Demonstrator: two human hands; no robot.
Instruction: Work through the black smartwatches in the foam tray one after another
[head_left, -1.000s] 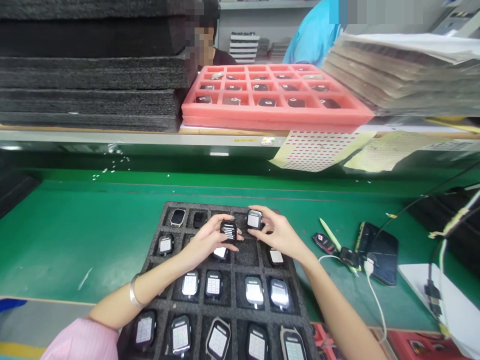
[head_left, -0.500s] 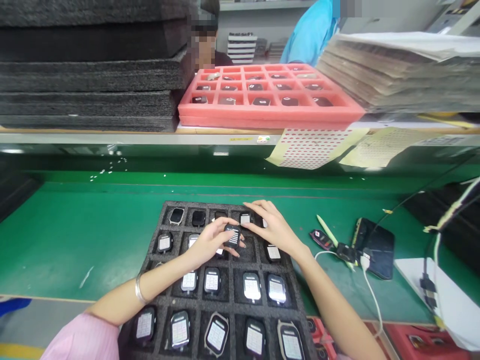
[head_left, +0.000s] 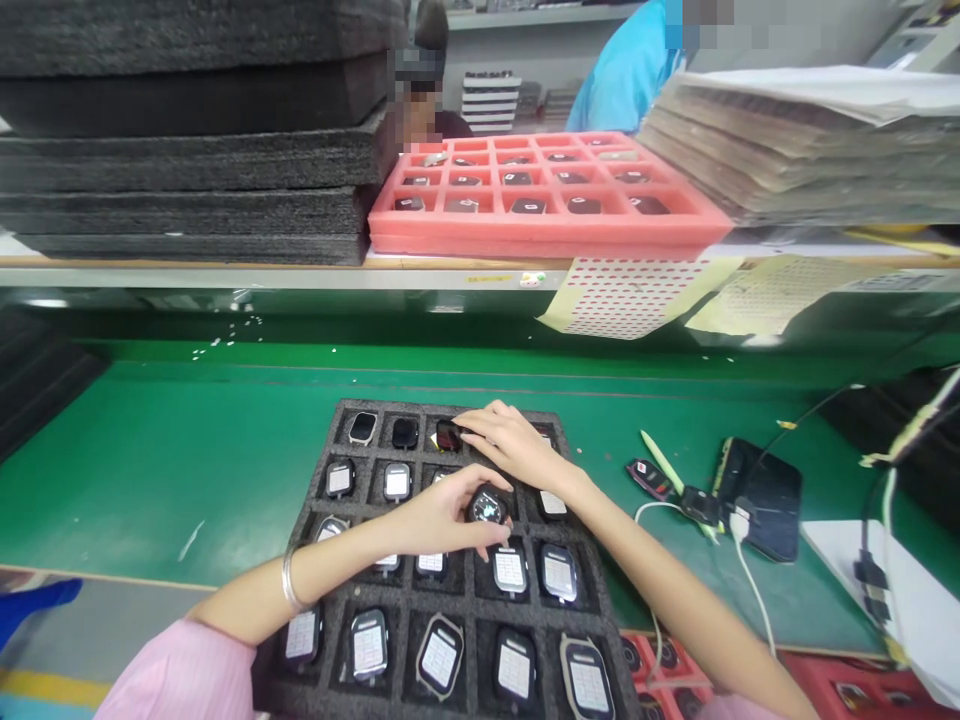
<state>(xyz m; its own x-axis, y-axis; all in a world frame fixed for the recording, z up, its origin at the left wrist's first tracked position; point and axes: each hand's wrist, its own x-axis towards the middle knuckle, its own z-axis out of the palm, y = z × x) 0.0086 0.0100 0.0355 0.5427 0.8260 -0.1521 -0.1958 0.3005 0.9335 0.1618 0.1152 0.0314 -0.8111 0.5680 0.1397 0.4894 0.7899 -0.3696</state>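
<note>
A foam tray (head_left: 390,596) in dark grey holds strapless smartwatches in its compartments. My left hand (head_left: 457,510) grips one smartwatch (head_left: 489,507) by its edges, low over a compartment in the second row; its screen shows a dark watch face. Whether it touches the foam I cannot tell. Stretched across the back row, my right hand (head_left: 514,447) has its fingers extended, their tips at a smartwatch with a dark reddish screen (head_left: 448,436). This hand covers part of the back row. Most other watches, such as one smartwatch (head_left: 510,568) in front, show white screens with text.
A pink foam tray (head_left: 547,240) of watches sits on the shelf, between black foam stacks (head_left: 187,160) and a pile of grey sheets (head_left: 772,150). Right of my arm lie a black device (head_left: 757,500), cables and a green pen (head_left: 660,458). Other people are behind the shelf.
My left hand has moved right and down with the smartwatch, whose screen changed from lines of text to a watch face. My right hand has shifted left to the reddish-screened watch.
</note>
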